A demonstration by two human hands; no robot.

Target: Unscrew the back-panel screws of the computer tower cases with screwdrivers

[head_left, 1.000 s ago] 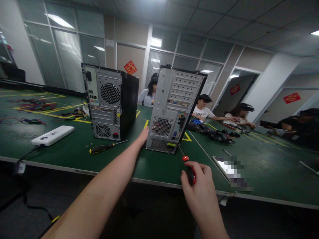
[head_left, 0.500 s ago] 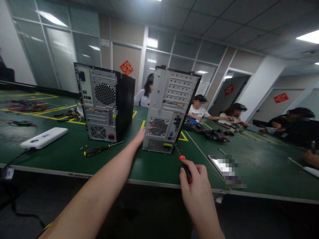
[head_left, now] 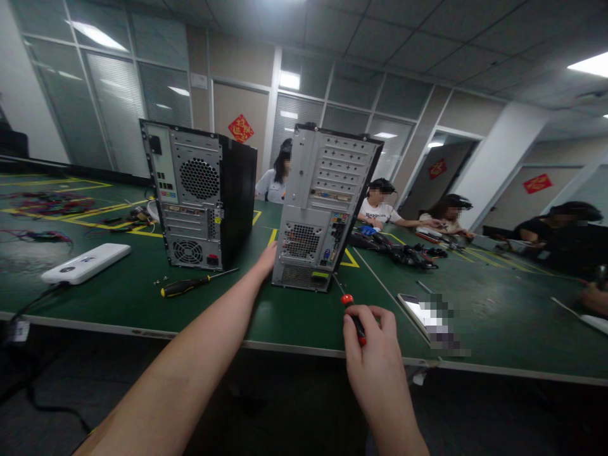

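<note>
1. My right hand (head_left: 375, 335) wraps screwdriver (head_left: 349, 303), tip at lower-right corner of silver tower (head_left: 310, 212).
2. My left hand (head_left: 268, 258) beside tower; fingers hidden, can't tell grip.
3. Tower upright, room before table edge (head_left: 294, 349).

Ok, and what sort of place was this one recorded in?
Probably an office room used as an electronics workshop: two computer towers stand on a long green worktable, tangled wires lie on it too, and glass partitions line the wall behind.
</note>
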